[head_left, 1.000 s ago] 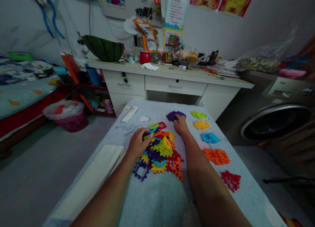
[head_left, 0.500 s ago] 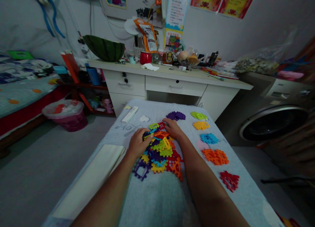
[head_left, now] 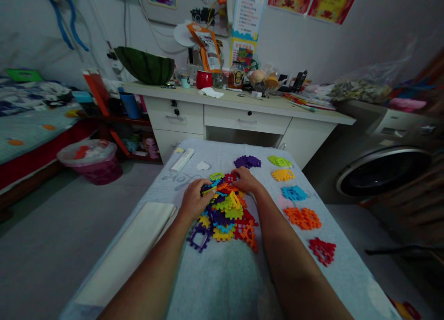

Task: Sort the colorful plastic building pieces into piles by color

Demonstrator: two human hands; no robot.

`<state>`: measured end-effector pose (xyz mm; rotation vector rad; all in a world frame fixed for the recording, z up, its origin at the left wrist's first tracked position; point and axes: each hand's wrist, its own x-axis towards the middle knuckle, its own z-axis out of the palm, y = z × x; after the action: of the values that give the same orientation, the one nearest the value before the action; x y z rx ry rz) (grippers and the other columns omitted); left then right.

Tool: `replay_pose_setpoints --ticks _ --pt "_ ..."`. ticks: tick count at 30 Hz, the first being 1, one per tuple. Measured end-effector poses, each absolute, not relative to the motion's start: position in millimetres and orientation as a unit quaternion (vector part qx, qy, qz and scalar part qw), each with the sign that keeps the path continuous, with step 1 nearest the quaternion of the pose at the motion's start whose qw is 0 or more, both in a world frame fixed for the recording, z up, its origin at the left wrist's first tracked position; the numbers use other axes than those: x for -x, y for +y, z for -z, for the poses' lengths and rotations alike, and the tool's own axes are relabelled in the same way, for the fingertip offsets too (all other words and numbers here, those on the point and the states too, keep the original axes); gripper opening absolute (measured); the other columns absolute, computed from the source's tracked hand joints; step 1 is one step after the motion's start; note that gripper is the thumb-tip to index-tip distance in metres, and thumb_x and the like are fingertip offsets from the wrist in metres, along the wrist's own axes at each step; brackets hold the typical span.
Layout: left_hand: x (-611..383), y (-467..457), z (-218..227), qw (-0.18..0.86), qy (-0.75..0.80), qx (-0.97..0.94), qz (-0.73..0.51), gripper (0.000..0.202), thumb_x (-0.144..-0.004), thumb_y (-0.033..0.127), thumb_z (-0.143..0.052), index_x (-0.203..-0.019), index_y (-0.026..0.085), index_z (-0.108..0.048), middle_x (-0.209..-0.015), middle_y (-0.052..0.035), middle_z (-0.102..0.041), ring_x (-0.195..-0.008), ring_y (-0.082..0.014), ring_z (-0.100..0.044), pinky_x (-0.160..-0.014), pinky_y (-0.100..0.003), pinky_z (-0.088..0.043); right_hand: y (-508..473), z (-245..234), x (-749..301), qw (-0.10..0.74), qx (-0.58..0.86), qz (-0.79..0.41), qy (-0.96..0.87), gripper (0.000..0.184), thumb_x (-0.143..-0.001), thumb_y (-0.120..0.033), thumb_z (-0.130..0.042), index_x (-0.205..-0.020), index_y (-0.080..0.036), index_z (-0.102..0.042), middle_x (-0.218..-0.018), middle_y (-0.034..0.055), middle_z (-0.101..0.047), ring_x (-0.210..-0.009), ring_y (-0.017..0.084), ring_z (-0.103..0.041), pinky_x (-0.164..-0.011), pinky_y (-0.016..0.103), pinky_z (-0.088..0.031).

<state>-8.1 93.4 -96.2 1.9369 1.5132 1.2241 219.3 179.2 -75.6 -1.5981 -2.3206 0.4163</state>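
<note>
A mixed pile of interlocking plastic building pieces (head_left: 229, 209) lies in the middle of the cloth-covered table, in purple, yellow, green, blue, orange and red. My left hand (head_left: 194, 200) rests on the pile's left side, thumb and fingers curved round a yellow-green piece (head_left: 209, 189). At the far right side of the pile, my right hand (head_left: 246, 179) has its fingers and thumb closed about the edge of a red piece (head_left: 229, 177). Single-colour piles lie apart: purple (head_left: 247, 161), green (head_left: 280, 161), yellow (head_left: 283, 175), blue (head_left: 293, 193), orange (head_left: 303, 218) and red (head_left: 322, 251).
A folded white cloth (head_left: 128, 250) lies along the table's left edge. A white strip-shaped box (head_left: 182, 160) is at the far left corner. Beyond stands a cluttered white desk (head_left: 243, 109), with a washing machine (head_left: 385, 149) to the right and a pink bin (head_left: 92, 163) to the left.
My right hand has shifted very slightly at the red piece. My left hand stays almost still on the pile. The whole view has tilted a little.
</note>
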Motion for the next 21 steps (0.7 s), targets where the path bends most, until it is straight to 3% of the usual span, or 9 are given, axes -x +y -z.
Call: replay_pose_setpoints --ticks 4,8,11,13,17,21 --pt "9 93 95 0.230 0.525 -0.687 -0.447 0.027 -0.082 0.045 -0.059 -0.096 0.022 -0.063 -0.103 -0.0044 -0.065 -0.102 -0.0226 -0.060 -0.095 -0.037 -0.046 175 71 -220 0.192 0.591 -0.166 -0.766 0.040 -0.066 -0.025 -0.073 -0.104 -0.015 -0.066 -0.099 0.0058 -0.060 -0.087 0.018 -0.053 -0.081 0.029 -0.043" --pt "11 94 93 0.269 0.510 -0.664 -0.476 0.029 -0.085 0.048 -0.054 -0.084 0.021 -0.064 -0.105 -0.0055 -0.065 -0.106 -0.0228 -0.060 -0.099 -0.037 -0.044 176 67 -213 0.293 0.597 -0.237 -0.708 0.041 -0.069 -0.027 -0.068 -0.109 -0.017 -0.063 -0.096 0.0024 -0.064 -0.084 0.017 -0.057 -0.079 0.029 -0.045" --pt "12 95 93 0.286 0.512 -0.631 -0.508 0.033 -0.087 0.051 -0.051 -0.088 0.020 -0.065 -0.108 -0.0066 -0.066 -0.109 -0.0231 -0.059 -0.102 -0.038 -0.042 180 61 -198 0.355 0.557 -0.303 -0.687 0.037 -0.074 -0.030 -0.064 -0.107 -0.016 -0.064 -0.095 0.0026 -0.066 -0.086 0.017 -0.059 -0.078 0.028 -0.045" --pt "12 95 92 0.298 0.516 -0.611 -0.521 0.036 -0.088 0.052 -0.049 -0.097 0.020 -0.065 -0.108 -0.0068 -0.066 -0.109 -0.0230 -0.059 -0.102 -0.038 -0.043 181 56 -185 0.349 0.522 -0.355 -0.693 0.030 -0.075 -0.031 -0.063 -0.100 -0.016 -0.066 -0.090 0.0021 -0.067 -0.083 0.016 -0.060 -0.076 0.027 -0.046" --pt "11 95 90 0.310 0.521 -0.614 -0.506 0.040 -0.088 0.053 -0.049 -0.110 0.022 -0.063 -0.118 -0.0077 -0.065 -0.116 -0.0243 -0.057 -0.105 -0.041 -0.041 177 46 -165 0.249 0.497 -0.414 -0.721 0.021 -0.073 -0.033 -0.068 -0.086 -0.017 -0.068 -0.077 -0.0002 -0.065 -0.073 0.015 -0.058 -0.067 0.024 -0.044" --pt "9 95 91 0.358 0.510 -0.615 -0.482 0.048 -0.086 0.052 -0.055 -0.125 0.023 -0.056 -0.128 -0.0087 -0.061 -0.121 -0.0258 -0.055 -0.107 -0.044 -0.040 162 39 -168 0.228 0.486 -0.450 -0.714 0.021 -0.075 -0.032 -0.064 -0.090 -0.018 -0.065 -0.076 -0.0016 -0.064 -0.069 0.013 -0.057 -0.062 0.023 -0.044"
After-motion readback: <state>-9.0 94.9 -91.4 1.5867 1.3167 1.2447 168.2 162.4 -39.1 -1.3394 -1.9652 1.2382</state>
